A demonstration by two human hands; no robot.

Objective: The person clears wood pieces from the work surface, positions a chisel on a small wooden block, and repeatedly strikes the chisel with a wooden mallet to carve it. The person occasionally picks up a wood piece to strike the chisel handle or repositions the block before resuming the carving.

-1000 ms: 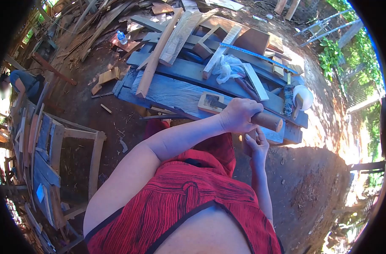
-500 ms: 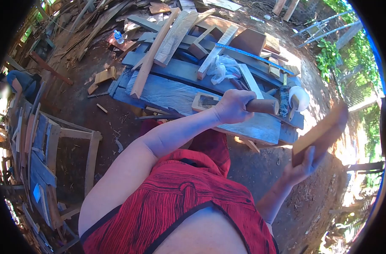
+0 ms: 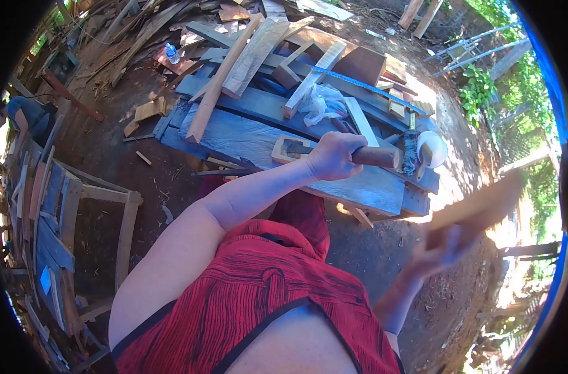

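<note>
Board out past the bench end, handle over its near edge

The left hand [image 3: 337, 156] closes firmly round a wooden handle [image 3: 377, 157] above the bench [image 3: 365, 190], close to its near edge; the handle's blunt end points right, near a white rounded object [image 3: 438, 148]. The right hand [image 3: 438, 252], motion-blurred, grips a wooden board [image 3: 477, 209] beyond the bench's right end, with dirt ground [image 3: 446, 311] below. Loose timber [image 3: 252, 59] crowds the far side. Markings on the blue measuring strip [image 3: 371, 90] and bottle label [image 3: 171, 53] are too small to read.
</note>
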